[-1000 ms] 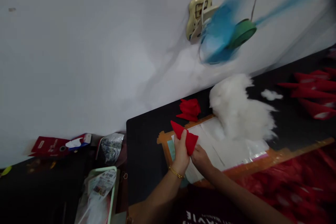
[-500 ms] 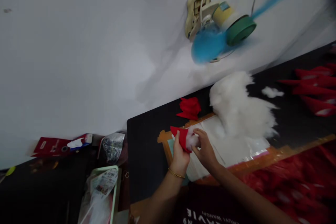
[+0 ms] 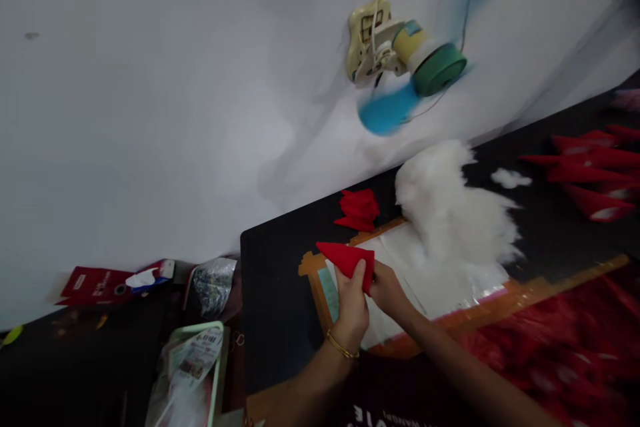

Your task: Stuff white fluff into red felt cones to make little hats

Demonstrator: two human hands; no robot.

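Observation:
A red fabric cone [image 3: 346, 260] points left above the black table [image 3: 275, 280]. My left hand [image 3: 353, 303], with a gold bracelet at the wrist, is closed round its wide end. My right hand [image 3: 387, 290] presses against the cone's open end from the right, fingers closed on it. A big heap of white stuffing [image 3: 450, 210] lies just right of my hands, partly on clear plastic sheets [image 3: 440, 280]. A small pile of flat red fabric pieces [image 3: 359, 209] lies behind the cone.
Several stuffed red cones [image 3: 590, 170] lie at the far right. A small fan with a green base [image 3: 430, 70] spins blue blades by a wall socket [image 3: 365, 40]. Red cloth [image 3: 560, 353] covers the near right. Packets and a bag [image 3: 190, 360] sit lower left.
Half a second ago my right hand was pushing white stuffing into the cone's mouth; now the stuffing is out of sight inside and the cone points further left. The view shifted slightly.

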